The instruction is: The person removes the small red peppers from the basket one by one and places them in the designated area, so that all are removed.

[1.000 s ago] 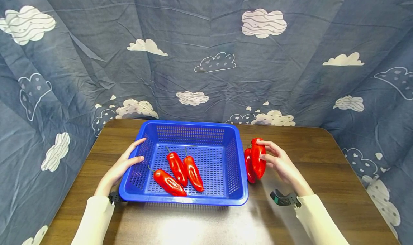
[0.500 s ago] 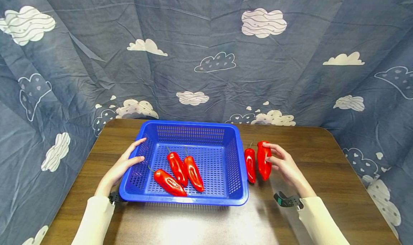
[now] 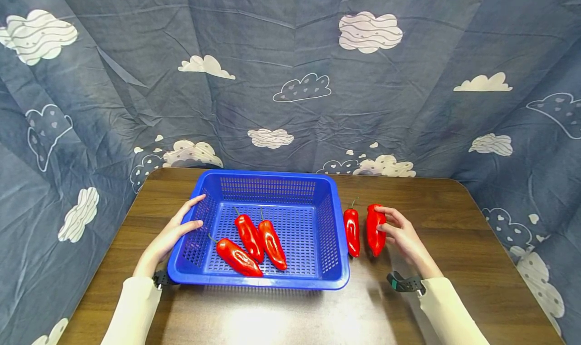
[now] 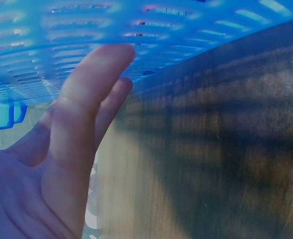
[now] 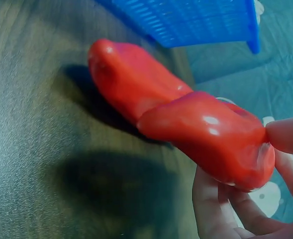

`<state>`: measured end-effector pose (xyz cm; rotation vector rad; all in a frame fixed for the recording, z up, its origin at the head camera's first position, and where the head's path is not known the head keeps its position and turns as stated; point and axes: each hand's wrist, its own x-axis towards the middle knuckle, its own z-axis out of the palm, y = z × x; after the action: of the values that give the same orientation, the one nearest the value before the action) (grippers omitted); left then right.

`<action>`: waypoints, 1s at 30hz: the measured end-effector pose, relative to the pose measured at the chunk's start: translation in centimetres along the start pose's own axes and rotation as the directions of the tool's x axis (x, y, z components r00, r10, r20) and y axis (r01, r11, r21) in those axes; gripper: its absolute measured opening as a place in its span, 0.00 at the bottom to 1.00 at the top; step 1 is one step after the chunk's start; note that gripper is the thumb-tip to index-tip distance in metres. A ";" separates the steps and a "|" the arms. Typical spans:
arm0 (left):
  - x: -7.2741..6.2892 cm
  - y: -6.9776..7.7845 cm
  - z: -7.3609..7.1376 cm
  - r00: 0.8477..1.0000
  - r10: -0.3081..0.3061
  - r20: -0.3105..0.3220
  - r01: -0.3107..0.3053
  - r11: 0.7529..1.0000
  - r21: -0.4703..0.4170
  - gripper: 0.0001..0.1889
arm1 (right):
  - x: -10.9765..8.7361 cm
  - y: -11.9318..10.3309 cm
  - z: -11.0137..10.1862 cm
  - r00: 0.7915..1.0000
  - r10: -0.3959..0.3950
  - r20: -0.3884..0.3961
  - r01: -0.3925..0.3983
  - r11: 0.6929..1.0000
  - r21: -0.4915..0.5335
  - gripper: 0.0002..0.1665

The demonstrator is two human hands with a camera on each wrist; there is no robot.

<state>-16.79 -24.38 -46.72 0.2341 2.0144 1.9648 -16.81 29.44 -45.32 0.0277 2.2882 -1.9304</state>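
My right hand (image 3: 404, 232) pinches a long red pepper (image 3: 375, 231) between thumb and fingers. In the right wrist view this pepper (image 5: 218, 134) hangs tip down-left, its shadow apart from it on the wood. Behind it another red pepper (image 5: 134, 74) lies on the table; in the head view that pepper (image 3: 351, 232) is just right of the blue basket (image 3: 340, 244). My left hand (image 3: 170, 234) rests at the basket's left rim, thumb and index finger nearly straight. Three red peppers lie inside: a left one (image 3: 238, 258), a middle one (image 3: 249, 236) and a right one (image 3: 272, 244).
A brown wooden table (image 3: 436, 224) carries everything, with bare wood to the right of the hand. Dark fabric (image 3: 290, 47) with a cloud print hangs behind and at both sides. A black strap (image 3: 404, 283) sits at the right wrist.
My right hand has carried the pinched pepper rightward and slightly nearer, opening a gap to the pepper beside the basket. The left hand and basket have stayed put.
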 end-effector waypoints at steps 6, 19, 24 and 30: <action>0.0 0.0 0.0 1.000 0.001 -0.002 -0.001 1.000 0.003 0.33 | 0.4 0.8 0.2 1.000 0.012 -0.002 -0.012 1.000 -0.018 0.26; 0.0 0.1 0.0 1.000 0.000 0.005 0.000 1.000 0.002 0.33 | 1.4 1.8 1.1 0.999 0.025 -0.028 -0.027 0.996 -0.090 0.26; 0.0 0.1 0.0 1.000 0.007 0.002 -0.007 1.000 0.023 0.33 | 1.5 1.8 1.3 0.999 0.029 -0.036 -0.033 0.991 -0.126 0.26; -0.1 0.1 -0.1 1.000 0.001 0.002 -0.001 1.000 0.013 0.33 | 1.6 2.0 1.3 0.998 0.045 -0.038 -0.051 0.982 -0.182 0.26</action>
<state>-16.78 -24.46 -46.62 0.2404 2.0265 1.9518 -18.06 28.36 -47.65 0.0949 2.4529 -1.7028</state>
